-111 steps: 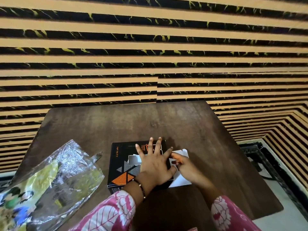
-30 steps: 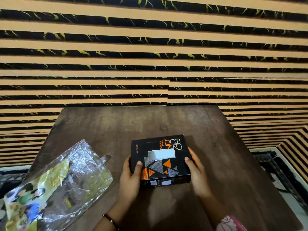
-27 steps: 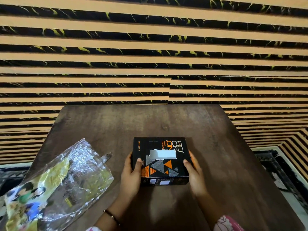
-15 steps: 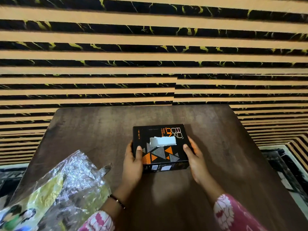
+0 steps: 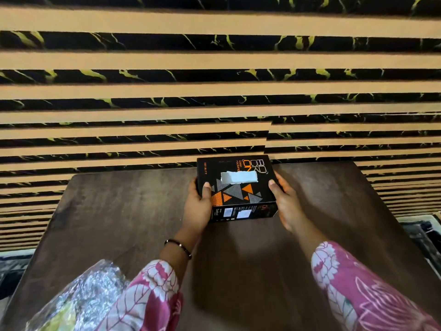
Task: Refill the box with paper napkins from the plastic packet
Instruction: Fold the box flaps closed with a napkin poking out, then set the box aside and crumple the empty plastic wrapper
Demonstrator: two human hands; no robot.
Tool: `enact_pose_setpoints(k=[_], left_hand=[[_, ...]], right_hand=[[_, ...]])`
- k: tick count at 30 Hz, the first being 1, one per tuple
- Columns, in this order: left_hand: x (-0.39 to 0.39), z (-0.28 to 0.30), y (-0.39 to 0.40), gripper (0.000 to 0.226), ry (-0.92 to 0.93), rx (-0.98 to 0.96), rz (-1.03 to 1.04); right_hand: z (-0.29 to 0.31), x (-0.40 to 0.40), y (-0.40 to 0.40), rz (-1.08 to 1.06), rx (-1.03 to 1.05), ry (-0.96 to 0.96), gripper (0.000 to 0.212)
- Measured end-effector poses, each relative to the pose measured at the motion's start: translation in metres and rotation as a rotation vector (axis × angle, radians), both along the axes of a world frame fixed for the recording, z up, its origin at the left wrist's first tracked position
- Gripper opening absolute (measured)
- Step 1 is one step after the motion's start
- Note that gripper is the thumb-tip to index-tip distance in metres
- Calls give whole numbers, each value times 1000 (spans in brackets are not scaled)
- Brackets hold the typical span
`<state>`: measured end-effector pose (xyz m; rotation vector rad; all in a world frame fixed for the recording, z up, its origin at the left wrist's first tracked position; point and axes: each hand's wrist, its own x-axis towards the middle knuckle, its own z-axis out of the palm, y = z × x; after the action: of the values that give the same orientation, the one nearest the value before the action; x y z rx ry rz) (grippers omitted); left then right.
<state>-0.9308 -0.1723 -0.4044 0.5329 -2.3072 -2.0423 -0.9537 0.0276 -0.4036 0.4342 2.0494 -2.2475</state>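
The black box [image 5: 238, 187] with orange and grey triangles is held between both hands near the far edge of the brown table [image 5: 334, 211]. White paper napkin [image 5: 239, 177] shows through the slot in its top. My left hand [image 5: 199, 204] grips the box's left side, thumb on top. My right hand [image 5: 284, 199] grips its right side. The crinkled plastic packet [image 5: 78, 299] lies at the near left corner, partly behind my left sleeve.
A wall of tan and black stripes [image 5: 214, 91] rises right behind the table's far edge. Dark floor [image 5: 420, 232] shows past the table's right side.
Both hands have carried the box away from me, from the table's middle toward the far edge by the wall. The packet has slid toward the frame's bottom left.
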Motion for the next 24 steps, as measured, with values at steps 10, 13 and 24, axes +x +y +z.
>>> enact_pose_setpoints(k=[10,13,24], left_hand=[[-32,1,1,43,-20,10,-11],[-35,7,-1,44,-46,-44,-25],[89,21,-40,48,65,-154,67]], right_hand=[[17,-44,-7,-18,177,-83,44],[20,-49,-15,-37,336,-71,43],[20,100,-60,11,883,372,50]])
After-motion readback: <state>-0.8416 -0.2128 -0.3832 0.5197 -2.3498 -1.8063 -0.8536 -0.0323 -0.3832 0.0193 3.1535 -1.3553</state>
